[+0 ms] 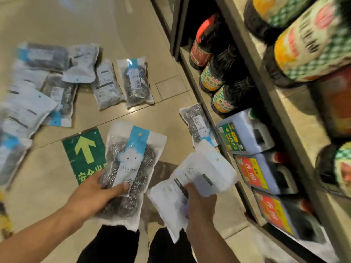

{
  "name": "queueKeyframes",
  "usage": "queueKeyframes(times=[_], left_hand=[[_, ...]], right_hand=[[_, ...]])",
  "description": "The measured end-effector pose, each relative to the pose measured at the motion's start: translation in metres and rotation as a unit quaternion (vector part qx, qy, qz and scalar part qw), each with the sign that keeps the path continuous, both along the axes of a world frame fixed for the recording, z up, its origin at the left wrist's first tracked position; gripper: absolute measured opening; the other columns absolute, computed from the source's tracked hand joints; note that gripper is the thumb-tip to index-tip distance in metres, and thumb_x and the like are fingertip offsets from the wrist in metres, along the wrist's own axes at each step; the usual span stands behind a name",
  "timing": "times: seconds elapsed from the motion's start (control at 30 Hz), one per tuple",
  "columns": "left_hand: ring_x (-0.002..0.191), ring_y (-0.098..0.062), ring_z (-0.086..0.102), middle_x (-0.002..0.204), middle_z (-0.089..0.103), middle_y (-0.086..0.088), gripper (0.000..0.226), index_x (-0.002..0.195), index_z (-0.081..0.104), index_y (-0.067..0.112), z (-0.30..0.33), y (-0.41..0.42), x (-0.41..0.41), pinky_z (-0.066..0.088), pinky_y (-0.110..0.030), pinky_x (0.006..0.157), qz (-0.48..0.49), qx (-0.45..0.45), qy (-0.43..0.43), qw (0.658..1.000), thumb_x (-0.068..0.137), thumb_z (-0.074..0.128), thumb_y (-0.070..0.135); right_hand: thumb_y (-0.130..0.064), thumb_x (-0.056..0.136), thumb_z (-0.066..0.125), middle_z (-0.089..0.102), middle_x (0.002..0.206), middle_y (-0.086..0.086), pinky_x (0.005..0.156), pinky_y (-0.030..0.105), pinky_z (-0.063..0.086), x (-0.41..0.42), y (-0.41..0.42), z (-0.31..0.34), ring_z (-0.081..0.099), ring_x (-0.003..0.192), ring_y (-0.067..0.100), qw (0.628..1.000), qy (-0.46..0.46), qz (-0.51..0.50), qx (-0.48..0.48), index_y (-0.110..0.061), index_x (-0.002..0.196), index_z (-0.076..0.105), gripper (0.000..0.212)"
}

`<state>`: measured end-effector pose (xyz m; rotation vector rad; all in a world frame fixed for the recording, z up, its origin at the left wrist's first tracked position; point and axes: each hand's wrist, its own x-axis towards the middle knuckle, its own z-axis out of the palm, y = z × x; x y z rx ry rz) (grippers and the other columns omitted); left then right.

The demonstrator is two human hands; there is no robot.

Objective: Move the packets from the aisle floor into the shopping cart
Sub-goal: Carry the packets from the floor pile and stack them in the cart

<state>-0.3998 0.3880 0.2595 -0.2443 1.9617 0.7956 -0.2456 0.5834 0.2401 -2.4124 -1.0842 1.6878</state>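
My left hand (93, 194) grips a packet of steel scourers (131, 160), front side up, with a blue strip and a cloud face. My right hand (199, 204) grips a white packet (195, 179), back side up. Both packets are held above the floor. Another packet (198, 124) lies on the floor against the shelf base. Two packets (121, 84) lie side by side further ahead. Several more packets (43, 84) are scattered at the left. No shopping cart is in view.
A shelf unit (269, 103) runs along the right, with dark sauce bottles (218, 73) and boxy jugs (245, 135) on its low shelf. A green floor sign with an arrow (83, 154) lies under my left hand. My legs (117, 245) show at the bottom.
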Motion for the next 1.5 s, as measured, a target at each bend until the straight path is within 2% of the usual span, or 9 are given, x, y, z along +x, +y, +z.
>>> queueKeyframes(times=[0.17,0.33,0.43,0.57,0.83,1.0,1.13,1.33,1.5], left_hand=[[0.083,0.005,0.074,0.085,0.077,0.027,0.087,0.101,0.067,0.044,0.175,-0.007,-0.001,0.046,-0.02,0.073,0.046,0.068,0.003,0.997,0.025,0.088,0.081],[0.077,-0.008,0.061,0.059,0.064,0.031,0.032,0.088,0.056,0.037,0.326,-0.006,0.013,0.038,-0.01,0.056,0.092,0.082,0.038,0.992,0.082,0.085,0.027],[0.066,0.0,0.061,0.068,0.061,0.027,0.038,0.091,0.052,0.039,0.412,0.005,0.031,0.033,-0.012,0.058,0.095,0.099,0.042,0.99,0.079,0.081,0.019],[0.082,0.0,0.077,0.094,0.08,0.02,0.053,0.109,0.065,0.04,0.475,0.009,0.042,0.054,-0.031,0.086,0.057,0.17,0.035,0.983,0.062,0.089,0.035],[0.104,-0.015,0.076,0.123,0.077,0.006,0.087,0.136,0.061,0.038,0.548,0.016,0.044,0.057,-0.034,0.088,0.006,0.291,0.014,0.957,0.058,0.1,0.042],[0.071,-0.014,0.078,0.092,0.082,0.002,0.049,0.125,0.065,0.021,0.576,0.03,0.034,0.057,-0.02,0.048,0.009,0.318,-0.039,0.947,0.078,0.076,0.014],[0.098,-0.022,0.079,0.116,0.079,0.001,0.079,0.135,0.061,0.029,0.579,0.04,0.018,0.06,-0.044,0.088,-0.063,0.326,-0.072,0.941,0.064,0.096,0.034],[0.08,-0.025,0.08,0.099,0.082,-0.007,0.054,0.118,0.069,0.016,0.606,0.066,0.03,0.061,-0.035,0.059,-0.227,0.326,-0.101,0.912,0.069,0.088,0.031],[0.097,-0.037,0.078,0.113,0.079,-0.015,0.069,0.111,0.077,0.025,0.609,0.087,0.062,0.064,-0.045,0.073,-0.307,0.346,-0.18,0.868,0.047,0.097,0.04]], right_hand=[[-0.022,0.073,0.089,0.07,0.106,0.005,0.089,0.04,0.057,0.027,-0.004,0.16,0.069,0.096,0.028,0.974,0.023,0.221,0.04,-0.013,0.131,0.058,0.067],[-0.03,0.062,0.084,0.076,0.104,-0.012,0.081,0.037,0.062,0.033,0.012,0.31,0.074,0.095,0.012,0.951,0.099,0.285,0.072,-0.032,0.125,0.062,0.067],[-0.006,0.081,0.08,0.074,0.095,-0.017,0.058,0.012,0.053,0.043,0.034,0.401,0.07,0.079,-0.011,0.927,0.152,0.33,0.093,-0.03,0.115,0.063,0.045],[-0.013,0.085,0.08,0.078,0.109,-0.011,0.081,0.034,0.062,0.059,0.048,0.499,0.076,0.098,0.009,0.922,0.216,0.305,0.099,-0.033,0.122,0.064,0.045],[-0.005,0.086,0.078,0.078,0.116,-0.003,0.09,0.049,0.059,0.105,0.031,0.588,0.076,0.103,0.022,0.932,0.284,0.192,0.122,-0.032,0.127,0.064,0.052],[0.001,0.084,0.079,0.08,0.11,-0.004,0.09,0.047,0.06,0.118,0.006,0.617,0.077,0.1,0.02,0.934,0.285,0.127,0.175,-0.032,0.125,0.063,0.055],[-0.006,0.083,0.083,0.078,0.117,-0.002,0.095,0.056,0.058,0.129,-0.018,0.631,0.076,0.106,0.027,0.932,0.282,0.036,0.224,-0.031,0.131,0.062,0.058],[0.001,0.086,0.075,0.08,0.11,-0.002,0.086,0.046,0.06,0.155,-0.066,0.659,0.078,0.098,0.023,0.913,0.273,-0.096,0.286,-0.026,0.123,0.065,0.047],[0.005,0.086,0.073,0.08,0.11,0.004,0.089,0.05,0.061,0.196,-0.104,0.67,0.078,0.1,0.028,0.903,0.254,-0.181,0.296,-0.019,0.126,0.064,0.047]])
